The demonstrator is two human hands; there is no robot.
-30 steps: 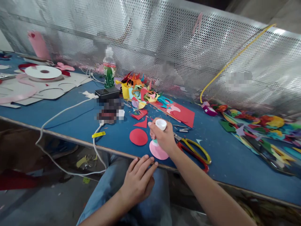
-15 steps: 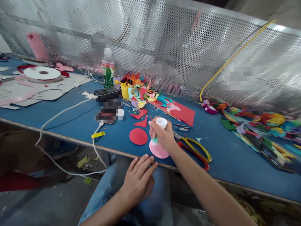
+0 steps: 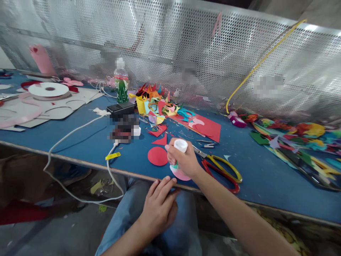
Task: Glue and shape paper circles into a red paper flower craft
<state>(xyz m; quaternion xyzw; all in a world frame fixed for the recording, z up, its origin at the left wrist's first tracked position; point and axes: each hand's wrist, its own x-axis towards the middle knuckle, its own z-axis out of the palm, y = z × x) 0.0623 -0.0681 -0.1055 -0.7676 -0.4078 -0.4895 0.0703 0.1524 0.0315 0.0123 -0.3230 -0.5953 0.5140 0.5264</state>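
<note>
- Blue table (image 3: 80, 142) strewn with paper scraps, mesh behind.
- Right hand (image 3: 183, 160) wraps a glue bottle (image 3: 180, 146), nozzle down on a pink disc (image 3: 180, 174).
- Left hand (image 3: 159, 206) rests loose and empty at the table edge just below.
- Bottle looks light, rigid; grip mid-body. Disc looks flimsy.

light: bright, even, from above | glare: on mesh panel (image 3: 186, 53) | shadows: soft on blue table (image 3: 253, 170) | blur: slight overall, several pixelated patches | distortion: wide-angle bending at edges
</note>
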